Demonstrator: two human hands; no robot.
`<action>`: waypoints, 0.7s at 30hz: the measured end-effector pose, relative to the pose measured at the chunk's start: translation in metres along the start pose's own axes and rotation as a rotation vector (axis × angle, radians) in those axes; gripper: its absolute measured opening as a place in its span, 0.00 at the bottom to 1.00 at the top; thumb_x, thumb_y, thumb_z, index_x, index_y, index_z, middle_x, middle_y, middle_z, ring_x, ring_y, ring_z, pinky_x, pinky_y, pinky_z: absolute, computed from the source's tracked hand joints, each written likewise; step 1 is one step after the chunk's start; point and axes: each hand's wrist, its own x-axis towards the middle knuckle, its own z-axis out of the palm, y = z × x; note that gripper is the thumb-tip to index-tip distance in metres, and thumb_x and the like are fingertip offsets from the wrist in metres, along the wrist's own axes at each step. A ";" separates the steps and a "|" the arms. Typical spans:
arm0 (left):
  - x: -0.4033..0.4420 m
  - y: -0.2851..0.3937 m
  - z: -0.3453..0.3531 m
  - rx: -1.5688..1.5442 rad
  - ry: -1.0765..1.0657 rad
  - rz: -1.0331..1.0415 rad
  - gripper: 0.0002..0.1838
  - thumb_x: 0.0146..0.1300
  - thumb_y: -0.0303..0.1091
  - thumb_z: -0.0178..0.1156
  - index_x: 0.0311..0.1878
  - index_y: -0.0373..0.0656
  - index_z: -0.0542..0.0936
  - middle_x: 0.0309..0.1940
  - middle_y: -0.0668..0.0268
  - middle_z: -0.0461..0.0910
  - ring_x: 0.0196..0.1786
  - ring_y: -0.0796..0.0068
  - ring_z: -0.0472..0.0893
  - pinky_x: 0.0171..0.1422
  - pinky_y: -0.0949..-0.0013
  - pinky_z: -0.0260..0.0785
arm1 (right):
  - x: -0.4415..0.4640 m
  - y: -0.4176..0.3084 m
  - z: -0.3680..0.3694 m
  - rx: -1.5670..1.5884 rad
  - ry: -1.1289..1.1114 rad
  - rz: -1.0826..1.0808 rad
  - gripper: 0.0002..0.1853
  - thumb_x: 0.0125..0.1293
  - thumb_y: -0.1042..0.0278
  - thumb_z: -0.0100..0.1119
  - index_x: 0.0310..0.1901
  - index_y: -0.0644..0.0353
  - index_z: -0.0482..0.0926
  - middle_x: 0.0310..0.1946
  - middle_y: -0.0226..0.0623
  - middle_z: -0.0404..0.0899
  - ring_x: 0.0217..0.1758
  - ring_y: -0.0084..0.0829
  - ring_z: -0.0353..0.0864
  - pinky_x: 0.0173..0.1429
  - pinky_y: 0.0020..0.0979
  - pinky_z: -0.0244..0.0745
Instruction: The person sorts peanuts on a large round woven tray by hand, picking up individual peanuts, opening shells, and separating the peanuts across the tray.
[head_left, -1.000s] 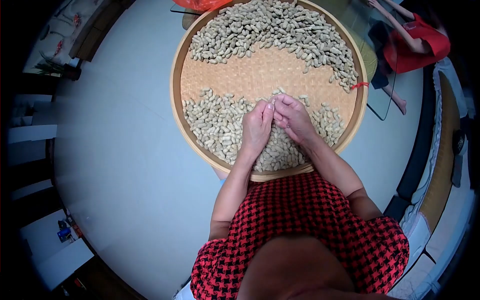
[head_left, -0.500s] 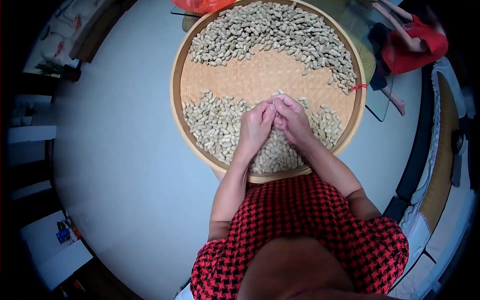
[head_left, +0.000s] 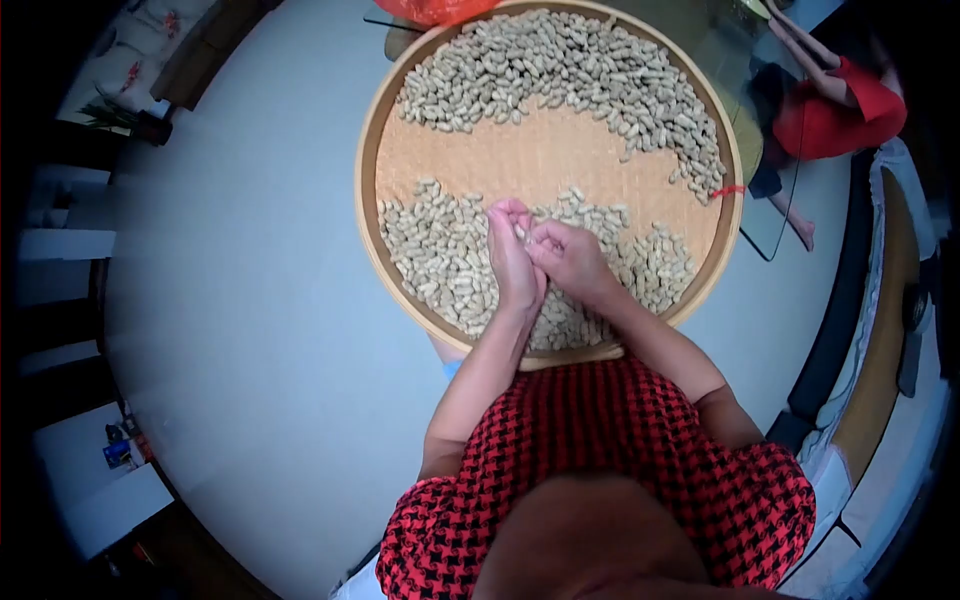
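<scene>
A round tray [head_left: 368, 200] with a pale wooden rim and a woven base holds many unshelled peanuts. One band of peanuts [head_left: 560, 60] curves along its far side, and another pile [head_left: 435, 245] lies on the near side. Over the near pile, my left hand [head_left: 513, 262] is cupped with its fingers curled, and what it may hold is too small to name. Against it, my right hand [head_left: 575, 262] is closed in a pinch at the left fingers. Something small and pale shows between the two hands, too small to make out.
A red plastic bag [head_left: 435, 10] touches the tray's far left edge. Beyond the right rim are a glass table [head_left: 775, 215] and a person in red [head_left: 840, 115]. A long seat [head_left: 885, 330] runs down the right side. A potted plant [head_left: 150, 127] stands far left.
My left hand has turned and opened into a cupped shape, while my right hand has moved lower beside it. The tray and surroundings have shifted slightly right and down in view.
</scene>
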 end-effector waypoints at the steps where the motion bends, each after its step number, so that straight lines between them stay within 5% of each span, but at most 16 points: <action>1: 0.000 0.000 -0.001 -0.031 -0.009 -0.007 0.23 0.72 0.52 0.32 0.35 0.42 0.67 0.27 0.70 0.62 0.27 0.81 0.62 0.33 0.80 0.59 | 0.002 -0.002 0.001 -0.104 0.011 -0.043 0.07 0.54 0.68 0.59 0.28 0.63 0.74 0.17 0.32 0.71 0.22 0.20 0.69 0.27 0.26 0.67; 3: 0.000 0.000 -0.004 0.006 -0.049 0.048 0.21 0.72 0.49 0.33 0.35 0.43 0.67 0.28 0.70 0.62 0.29 0.80 0.62 0.37 0.78 0.61 | 0.005 -0.008 -0.001 -0.112 -0.006 0.014 0.07 0.53 0.69 0.59 0.24 0.63 0.73 0.16 0.34 0.68 0.20 0.21 0.68 0.26 0.26 0.65; 5: 0.001 -0.003 -0.010 0.109 -0.004 0.141 0.19 0.73 0.47 0.34 0.35 0.43 0.67 0.28 0.70 0.61 0.31 0.80 0.64 0.40 0.74 0.61 | 0.014 0.002 -0.005 -0.042 -0.250 0.037 0.10 0.54 0.68 0.59 0.22 0.63 0.71 0.14 0.30 0.67 0.20 0.20 0.66 0.25 0.26 0.63; 7: 0.003 0.002 -0.017 0.032 -0.006 0.140 0.16 0.72 0.44 0.38 0.35 0.44 0.68 0.28 0.70 0.63 0.32 0.78 0.64 0.42 0.72 0.61 | 0.029 -0.010 -0.005 0.101 -0.328 0.043 0.11 0.55 0.68 0.58 0.19 0.63 0.71 0.13 0.27 0.67 0.20 0.19 0.65 0.25 0.25 0.62; 9: 0.010 0.008 -0.025 -0.262 0.182 0.011 0.14 0.70 0.42 0.42 0.35 0.44 0.69 0.28 0.69 0.65 0.32 0.77 0.65 0.41 0.72 0.60 | 0.059 -0.032 -0.008 0.111 -0.440 0.279 0.12 0.57 0.67 0.57 0.20 0.61 0.71 0.14 0.25 0.67 0.20 0.18 0.64 0.25 0.24 0.61; 11: 0.013 0.013 -0.040 -0.324 0.105 -0.038 0.11 0.68 0.40 0.46 0.36 0.43 0.71 0.29 0.69 0.68 0.33 0.76 0.67 0.42 0.72 0.61 | 0.119 -0.077 -0.021 -0.087 -0.245 0.425 0.12 0.58 0.63 0.58 0.22 0.59 0.73 0.16 0.26 0.68 0.20 0.17 0.64 0.25 0.23 0.61; 12: 0.011 0.019 -0.037 -0.330 0.149 -0.067 0.10 0.67 0.39 0.47 0.36 0.43 0.71 0.30 0.69 0.69 0.34 0.76 0.67 0.41 0.72 0.61 | 0.154 -0.088 -0.024 0.092 -0.106 0.168 0.12 0.58 0.59 0.59 0.24 0.57 0.74 0.17 0.27 0.70 0.18 0.17 0.64 0.21 0.24 0.60; 16: 0.003 0.027 -0.037 -0.311 0.116 -0.112 0.11 0.65 0.33 0.48 0.46 0.36 0.72 0.36 0.63 0.72 0.41 0.71 0.71 0.48 0.69 0.65 | 0.305 -0.093 -0.059 0.420 0.075 0.127 0.15 0.66 0.60 0.51 0.23 0.59 0.72 0.14 0.27 0.68 0.12 0.18 0.61 0.15 0.22 0.54; 18: 0.001 0.030 -0.038 -0.312 0.070 -0.126 0.18 0.64 0.25 0.44 0.56 0.28 0.66 0.43 0.54 0.72 0.48 0.63 0.73 0.59 0.64 0.66 | 0.296 -0.096 -0.058 0.424 0.052 0.125 0.13 0.67 0.62 0.48 0.28 0.60 0.72 0.16 0.26 0.67 0.13 0.16 0.60 0.14 0.20 0.52; 21: 0.002 0.039 -0.031 -0.261 0.052 -0.131 0.16 0.62 0.18 0.42 0.53 0.25 0.66 0.44 0.53 0.70 0.51 0.61 0.72 0.62 0.63 0.65 | 0.247 -0.076 -0.046 0.546 -0.112 0.213 0.08 0.68 0.68 0.43 0.38 0.64 0.71 0.19 0.25 0.65 0.14 0.14 0.55 0.14 0.18 0.48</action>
